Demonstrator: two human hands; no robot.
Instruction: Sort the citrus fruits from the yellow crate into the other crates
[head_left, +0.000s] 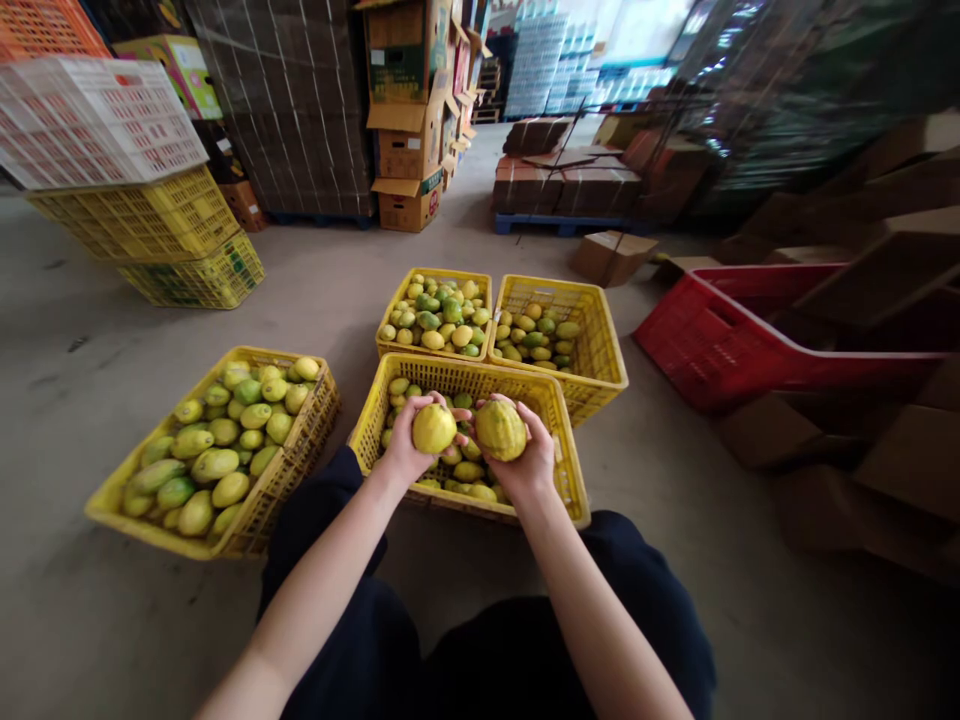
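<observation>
My left hand [403, 447] is closed around a yellow lemon [433, 428], its round end facing up. In my right hand [535, 462] sits a larger, ribbed yellow-green lemon [501, 430], cupped by the fingers and thumb. Both hands are side by side above a yellow plastic crate [572, 470] between my knees. Lemons [469, 472] lie inside this crate, partly hidden by my hands and the held fruit.
To the left, a yellow crate [306, 440] holds many yellow-green lemons. Behind the middle crate stand a fuller crate [396, 348] and a part-filled one [600, 335]. A red crate [694, 345] and cardboard boxes are at right; stacked crates [165, 215] rise at left.
</observation>
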